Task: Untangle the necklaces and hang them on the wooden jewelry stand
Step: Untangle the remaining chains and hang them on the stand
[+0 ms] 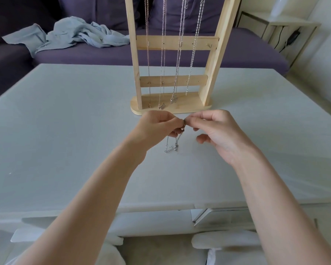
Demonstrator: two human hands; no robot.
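Both hands pinch the last loose necklace just in front of the stand.

Head view: left hand [157, 125] and right hand [216, 131] hold one necklace [172, 146] by fingertips at its clasp end, its tail dangling onto the white table [65, 131]. Four chains [180, 54] already hang on the wooden jewelry stand [172, 109], so this looks like the last. Grey cloth [69, 35] lies on the sofa [237, 50], well apart; nothing obstructs.

We lose the stand [177, 44] top past the upper edge, chain [184, 124] part-hidden inside pinching fingers [177, 122], clasp too small
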